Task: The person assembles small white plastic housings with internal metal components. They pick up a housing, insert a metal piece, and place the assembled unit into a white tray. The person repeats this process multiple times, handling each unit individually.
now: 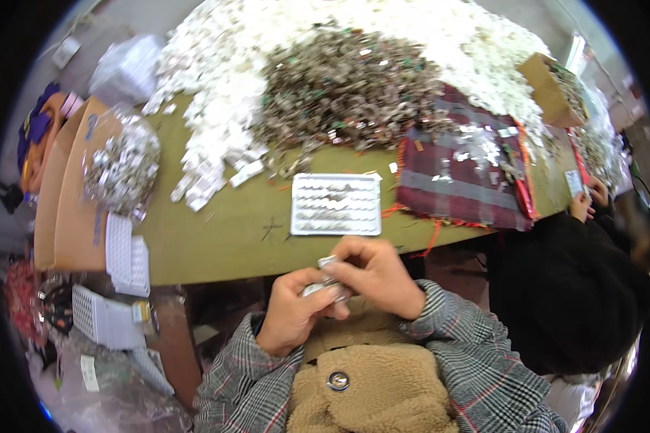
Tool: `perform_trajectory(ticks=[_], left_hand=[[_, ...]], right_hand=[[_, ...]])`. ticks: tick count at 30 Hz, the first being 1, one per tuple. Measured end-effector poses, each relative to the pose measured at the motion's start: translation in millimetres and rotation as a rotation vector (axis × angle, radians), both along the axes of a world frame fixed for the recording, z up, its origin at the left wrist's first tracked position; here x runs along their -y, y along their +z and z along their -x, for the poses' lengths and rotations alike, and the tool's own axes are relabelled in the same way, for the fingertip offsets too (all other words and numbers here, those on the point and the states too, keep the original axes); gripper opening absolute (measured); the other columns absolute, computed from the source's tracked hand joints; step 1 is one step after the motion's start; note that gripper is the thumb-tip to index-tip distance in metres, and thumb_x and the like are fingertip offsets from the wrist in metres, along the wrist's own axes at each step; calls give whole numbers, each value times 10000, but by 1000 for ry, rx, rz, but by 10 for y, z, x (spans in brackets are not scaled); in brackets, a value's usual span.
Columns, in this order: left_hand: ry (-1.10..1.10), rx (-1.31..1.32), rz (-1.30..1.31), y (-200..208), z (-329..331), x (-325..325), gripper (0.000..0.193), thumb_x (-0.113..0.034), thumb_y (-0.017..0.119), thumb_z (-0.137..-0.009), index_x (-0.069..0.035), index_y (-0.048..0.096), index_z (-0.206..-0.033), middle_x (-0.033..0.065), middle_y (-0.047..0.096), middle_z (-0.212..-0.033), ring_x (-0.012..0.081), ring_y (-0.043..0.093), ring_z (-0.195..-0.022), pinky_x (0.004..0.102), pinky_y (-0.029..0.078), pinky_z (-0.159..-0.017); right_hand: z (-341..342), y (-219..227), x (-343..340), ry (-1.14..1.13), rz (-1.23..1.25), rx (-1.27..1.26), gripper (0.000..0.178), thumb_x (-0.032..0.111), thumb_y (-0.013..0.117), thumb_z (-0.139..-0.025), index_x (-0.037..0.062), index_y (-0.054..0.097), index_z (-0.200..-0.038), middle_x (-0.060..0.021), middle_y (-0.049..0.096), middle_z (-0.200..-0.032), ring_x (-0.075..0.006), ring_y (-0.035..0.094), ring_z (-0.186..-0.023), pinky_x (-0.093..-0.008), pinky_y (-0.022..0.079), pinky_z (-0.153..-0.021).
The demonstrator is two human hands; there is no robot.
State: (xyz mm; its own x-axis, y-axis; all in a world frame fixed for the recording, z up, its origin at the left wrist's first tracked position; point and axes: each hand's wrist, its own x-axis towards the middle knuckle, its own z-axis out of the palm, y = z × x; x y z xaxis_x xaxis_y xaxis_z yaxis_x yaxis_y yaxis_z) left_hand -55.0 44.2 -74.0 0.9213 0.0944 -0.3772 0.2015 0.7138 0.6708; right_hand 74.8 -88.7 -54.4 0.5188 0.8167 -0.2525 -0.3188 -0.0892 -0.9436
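Observation:
My left hand [300, 307] is closed on a small white piece [313, 289] just in front of the table edge. Right beside it, my right hand [372, 274] pinches another small whitish piece [327, 261] between thumb and fingers. The fingers of both hands meet, and what kind of pieces they hold is too small to tell. Just beyond my hands a white plastic tray [295, 209] lies on the table, its rows of pockets partly filled with small greyish parts.
A heap of small greyish-brown parts [350, 86] and a spread of white pieces [224, 94] cover the green table's [227, 249] far side. A plaid cloth [440, 180] lies right. At left are a cardboard box [68, 195], a filled clear bag [123, 166] and stacked trays [119, 252]. Another person [570, 296] works at right.

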Motion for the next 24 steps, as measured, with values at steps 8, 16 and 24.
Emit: perform_trajectory(ticks=[8,16,24], left_hand=[[-15,147,524,-166,62,-116,313,-216,680,-951,24,612,-1140,28,639,-848,40,547,-615,175,485,-532],[9,113,412,-159,22,-84,210,-201,646,-976,-6,611,-1046,8,608,-791,21,477,-557,169,413,-510],[-48,73,555,-102,-124,-24,149,-138,605,-988,-61,548,-1103,68,639,-891,60,522,-620,201,446,-553]], right_hand=[[-46,60,-8,106,-372,1073,314,47,777,-767,-24,681,-1058,-138,645,-1049,-243,641,-863,-346,513,-726],[-20,-21,-57,21,-433,1471,248,54,763,-711,-28,638,-909,-125,609,-913,-234,601,-759,-369,476,-704],[-192,-59,184,-8,-453,1509,358,114,688,-724,-34,612,-1041,-145,640,-1046,-251,612,-852,-391,493,-811]])
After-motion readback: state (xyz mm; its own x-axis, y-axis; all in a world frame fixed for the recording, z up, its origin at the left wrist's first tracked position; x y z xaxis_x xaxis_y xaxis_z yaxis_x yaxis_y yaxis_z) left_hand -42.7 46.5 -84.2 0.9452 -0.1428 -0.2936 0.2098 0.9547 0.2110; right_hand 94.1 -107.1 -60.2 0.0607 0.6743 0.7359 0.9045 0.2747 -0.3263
